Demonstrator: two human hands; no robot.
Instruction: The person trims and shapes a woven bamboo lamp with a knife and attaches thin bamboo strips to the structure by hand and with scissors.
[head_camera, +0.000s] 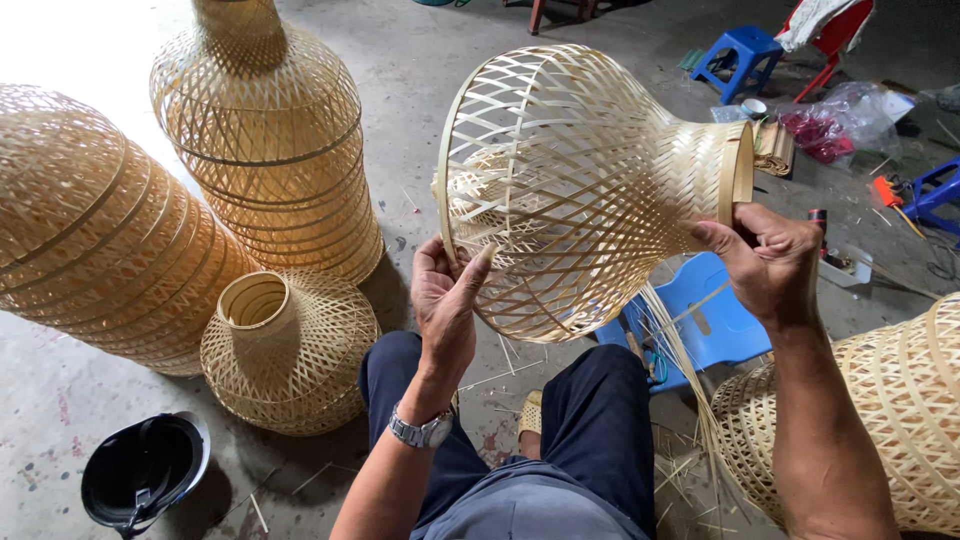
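In the head camera's view the person sits over a concrete floor (440, 80), knees in dark trousers at the bottom edge of the picture. Both hands hold one woven bamboo shade (590, 180), pale and bell-shaped, lifted above the lap and turned on its side, so that its wide open rim faces left and its narrow neck points right.

The left hand (445, 300), with a metal watch (422, 431) on its wrist, grips the wide rim from below: fingers curled together inside the rim, thumb pressed against the outside, clamped on the hoop. The right hand (768, 262) closes on the neck ring, fingers bunched together and pinching the weave just under the ring. Loose bamboo strips (685, 370) trail from the shade's underside down toward the floor.

Under the shade, between the knees and the right forearm, stands a blue stool (715, 325). At the right edge a finished lampshade (890, 420) lies on its side behind the right arm. On the left part of the floor stand a tall stack of shades (270, 140), a larger stack leaning at the left edge (100, 230), and one small shade (290, 350) upright just beside the left knee. A black helmet (140, 470) lies in the lower left corner. A second blue stool (738, 55) and a plastic bag (845, 120) sit by the top right corner.
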